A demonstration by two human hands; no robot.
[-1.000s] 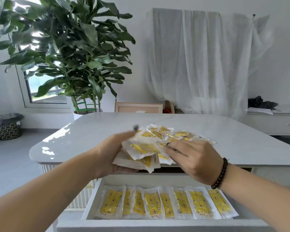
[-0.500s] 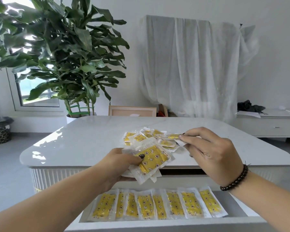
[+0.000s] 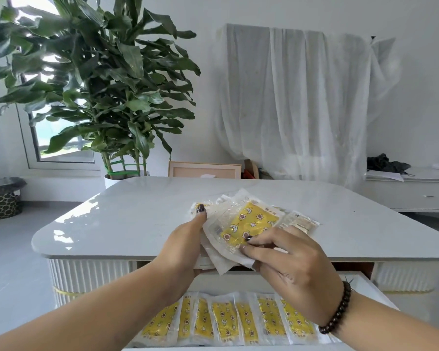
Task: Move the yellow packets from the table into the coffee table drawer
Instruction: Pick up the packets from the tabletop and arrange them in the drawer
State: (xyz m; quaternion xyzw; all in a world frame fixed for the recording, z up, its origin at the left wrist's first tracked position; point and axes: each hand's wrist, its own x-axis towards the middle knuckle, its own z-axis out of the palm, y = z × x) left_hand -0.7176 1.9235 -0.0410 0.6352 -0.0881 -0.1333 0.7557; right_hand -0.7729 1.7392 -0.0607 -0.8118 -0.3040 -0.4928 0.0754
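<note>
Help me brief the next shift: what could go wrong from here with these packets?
The left hand holds a fanned stack of yellow packets over the gap between table and drawer; one could slip out and miss. The drawer row already overlaps, so dropping more could disarrange it.

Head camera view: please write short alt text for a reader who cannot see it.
Two bare hands, left hand and right hand, hold a stack of yellow packets over the white table. Below, the open drawer already holds a row of packets. A large plant stands behind.
</note>
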